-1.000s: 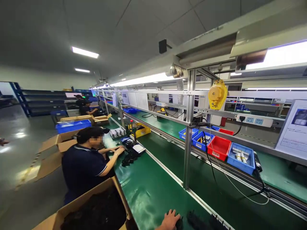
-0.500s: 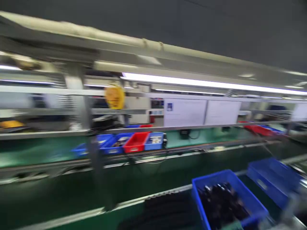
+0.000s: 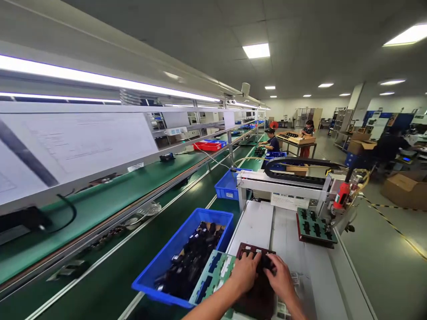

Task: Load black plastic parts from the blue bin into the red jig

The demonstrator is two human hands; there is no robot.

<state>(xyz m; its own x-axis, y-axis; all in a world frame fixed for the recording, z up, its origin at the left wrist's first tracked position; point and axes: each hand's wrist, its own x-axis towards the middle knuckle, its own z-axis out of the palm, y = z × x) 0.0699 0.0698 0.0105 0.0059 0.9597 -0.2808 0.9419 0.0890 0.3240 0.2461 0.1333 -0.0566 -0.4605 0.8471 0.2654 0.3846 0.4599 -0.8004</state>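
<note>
A dark red-brown fixture plate point(image 3: 255, 302) with small slots lies on the white machine bed in front of me. My left hand point(image 3: 245, 272) rests over its far part, fingers stretched forward and their tips touching it. Beside it, my right hand point(image 3: 280, 276) pinches a small black part point(image 3: 267, 262) at the plate's right side; the fingers hide most of that part. Left of my hands, a green slotted plate point(image 3: 213, 273) lies tilted against a blue bin point(image 3: 150, 272) filled with loose black parts point(image 3: 193, 253).
A gantry machine point(image 3: 283, 184) with a red-bodied tool point(image 3: 342, 195) spans the bed. Under the tool sits a green fixture point(image 3: 315, 226) holding black parts. Another blue bin point(image 3: 228, 184) stands behind. The green conveyor point(image 3: 160, 182) runs left; co-workers point(image 3: 271, 141) are farther off.
My view has swung right from the shelves and conveyor to the machine bed. Both hands now show on the red-brown plate; earlier they were out of view or blurred at the lower right edge.
</note>
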